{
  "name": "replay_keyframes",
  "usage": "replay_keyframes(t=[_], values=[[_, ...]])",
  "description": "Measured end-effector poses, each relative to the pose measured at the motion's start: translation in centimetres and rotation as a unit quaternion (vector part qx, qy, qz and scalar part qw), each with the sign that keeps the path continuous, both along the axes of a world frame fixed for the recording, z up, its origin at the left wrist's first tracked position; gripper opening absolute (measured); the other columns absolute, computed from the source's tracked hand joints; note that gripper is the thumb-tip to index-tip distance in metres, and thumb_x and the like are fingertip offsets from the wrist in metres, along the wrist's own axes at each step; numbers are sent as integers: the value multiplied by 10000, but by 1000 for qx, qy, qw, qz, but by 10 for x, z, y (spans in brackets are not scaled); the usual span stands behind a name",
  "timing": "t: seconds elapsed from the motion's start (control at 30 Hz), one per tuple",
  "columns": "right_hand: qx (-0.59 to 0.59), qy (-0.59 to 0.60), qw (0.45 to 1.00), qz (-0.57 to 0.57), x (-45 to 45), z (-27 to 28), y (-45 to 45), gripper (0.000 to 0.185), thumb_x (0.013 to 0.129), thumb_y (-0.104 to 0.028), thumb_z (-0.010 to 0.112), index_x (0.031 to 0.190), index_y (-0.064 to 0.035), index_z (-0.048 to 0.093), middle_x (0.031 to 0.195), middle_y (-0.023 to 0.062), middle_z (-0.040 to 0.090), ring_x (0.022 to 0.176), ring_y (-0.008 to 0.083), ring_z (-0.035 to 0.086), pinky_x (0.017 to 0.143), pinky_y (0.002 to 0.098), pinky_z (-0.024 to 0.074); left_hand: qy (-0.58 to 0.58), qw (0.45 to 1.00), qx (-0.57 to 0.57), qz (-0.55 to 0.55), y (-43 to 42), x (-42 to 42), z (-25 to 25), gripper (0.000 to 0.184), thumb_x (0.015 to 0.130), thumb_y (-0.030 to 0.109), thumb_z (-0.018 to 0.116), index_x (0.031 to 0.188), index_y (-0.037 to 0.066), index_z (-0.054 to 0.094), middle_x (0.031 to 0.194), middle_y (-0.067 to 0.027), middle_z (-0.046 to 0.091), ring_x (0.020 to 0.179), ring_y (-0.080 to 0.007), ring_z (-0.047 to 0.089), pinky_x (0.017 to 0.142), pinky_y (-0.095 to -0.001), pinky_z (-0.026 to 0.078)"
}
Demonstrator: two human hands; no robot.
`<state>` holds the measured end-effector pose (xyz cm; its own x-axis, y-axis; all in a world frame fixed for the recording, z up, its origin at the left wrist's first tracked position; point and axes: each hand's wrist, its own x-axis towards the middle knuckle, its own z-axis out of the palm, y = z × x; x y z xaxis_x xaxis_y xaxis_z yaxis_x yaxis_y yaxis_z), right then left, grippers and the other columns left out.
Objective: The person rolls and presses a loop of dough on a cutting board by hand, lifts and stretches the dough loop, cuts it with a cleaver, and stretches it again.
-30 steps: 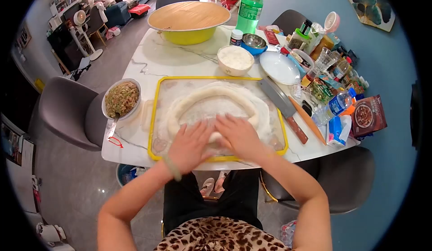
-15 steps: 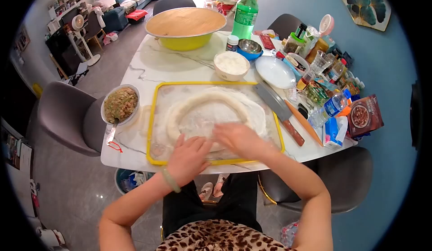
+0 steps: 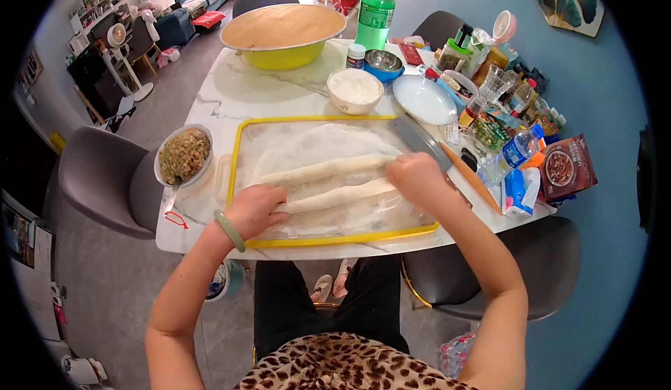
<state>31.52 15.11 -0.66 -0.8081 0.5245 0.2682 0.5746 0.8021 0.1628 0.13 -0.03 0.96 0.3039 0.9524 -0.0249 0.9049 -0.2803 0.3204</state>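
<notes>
A long loop of pale dough [image 3: 328, 171] lies flattened on the floured, yellow-edged mat [image 3: 335, 240], its two strands running almost side by side. My left hand [image 3: 254, 210], with a green bangle at the wrist, closes on the dough's left end. At the right end, my right hand [image 3: 419, 178] has its fingers curled round the dough. Loose flour covers the mat behind the strands. A cleaver [image 3: 423, 140] lies across the mat's right edge, its handle largely behind my right arm, beside a wooden rolling pin [image 3: 472, 178].
A bowl of filling [image 3: 184, 155] with a spoon sits left of the mat. Behind it are a flour bowl [image 3: 355, 91], a white plate [image 3: 425, 100], a large covered yellow basin [image 3: 283, 54] and a green bottle [image 3: 375, 14]. Jars, bottles and packets crowd the right side.
The rounded dough ring is now drawn out into two nearly parallel strands. My hands have moved apart, left and right, and closed on its ends.
</notes>
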Motion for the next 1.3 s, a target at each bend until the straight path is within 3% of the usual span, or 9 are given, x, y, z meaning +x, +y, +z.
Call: replay_keyframes(t=[0.07, 0.2, 0.3, 0.47, 0.7, 0.83, 1.0, 1.13, 1.3], values=[[37, 29, 999, 15, -12, 1, -25, 32, 744, -111, 590, 734, -97, 617, 676, 66, 615, 707, 266, 642, 698, 377, 493, 35, 998, 49, 4, 1, 12, 0, 298, 795, 241, 708, 996, 55, 592, 948, -151, 631, 926, -357, 600, 778, -422, 491], [-37, 147, 984, 98, -66, -19, -48, 81, 763, -117, 609, 804, -49, 624, 835, 122, 631, 823, 313, 620, 739, 425, 499, 29, 998, 61, 19, 1, 72, -5, 482, 806, 300, 690, 1179, 27, 554, 1118, -181, 607, 1034, -354, 580, 874, -423, 471], [-123, 226, 963, 80, -102, -35, -41, 133, 774, -106, 600, 887, -42, 626, 958, 145, 612, 917, 327, 588, 777, 424, 495, 39, 991, 84, 93, 8, 91, -28, 729, 843, 377, 631, 1386, -34, 370, 1417, -206, 416, 1286, -334, 428, 1043, -505, 329], [-122, 278, 953, 13, -120, -31, -28, 160, 774, -116, 607, 924, -59, 612, 959, 142, 592, 921, 344, 567, 802, 434, 488, 63, 982, 104, 145, 9, 94, -35, 709, 846, 378, 630, 1388, -5, 383, 1433, -192, 408, 1327, -322, 398, 1048, -557, 310], [-94, 166, 976, 107, -52, -35, -93, 366, 868, -190, 597, 1203, -43, 594, 1297, 163, 562, 1200, 358, 522, 920, 433, 457, 64, 991, 113, 23, -51, 87, -30, 733, 826, 390, 666, 1411, 46, 391, 1471, -157, 385, 1368, -296, 362, 1063, -577, 279], [7, 134, 990, 52, -70, -41, -80, 367, 875, -229, 585, 1191, -44, 602, 1286, 117, 571, 1181, 328, 532, 882, 410, 468, 76, 983, 159, 44, -32, 80, -47, 727, 843, 444, 632, 1399, 33, 409, 1453, -138, 420, 1370, -289, 359, 1073, -593, 243], [-63, 165, 984, 13, -105, -32, -32, 331, 870, -228, 580, 1148, -51, 613, 1290, 101, 569, 1169, 331, 533, 848, 406, 482, 81, 976, 162, 119, 17, 69, -36, 659, 880, 443, 575, 1362, 11, 456, 1437, -146, 441, 1365, -288, 371, 1102, -566, 213], [-70, 123, 982, 125, -71, -42, -57, 344, 867, -215, 583, 1173, -61, 607, 1325, 102, 545, 1174, 325, 532, 878, 415, 474, 86, 984, 148, 46, -26, 69, -39, 686, 858, 417, 619, 1399, 47, 417, 1438, -137, 442, 1358, -291, 380, 1081, -569, 258], [-69, 118, 986, 90, -41, -29, -103, 380, 876, -232, 580, 1227, -88, 590, 1353, 110, 523, 1198, 317, 520, 953, 441, 429, 81, 985, 151, 32, -52, 65, -36, 726, 842, 431, 638, 1419, 64, 394, 1425, -134, 454, 1351, -285, 388, 1065, -599, 268]])
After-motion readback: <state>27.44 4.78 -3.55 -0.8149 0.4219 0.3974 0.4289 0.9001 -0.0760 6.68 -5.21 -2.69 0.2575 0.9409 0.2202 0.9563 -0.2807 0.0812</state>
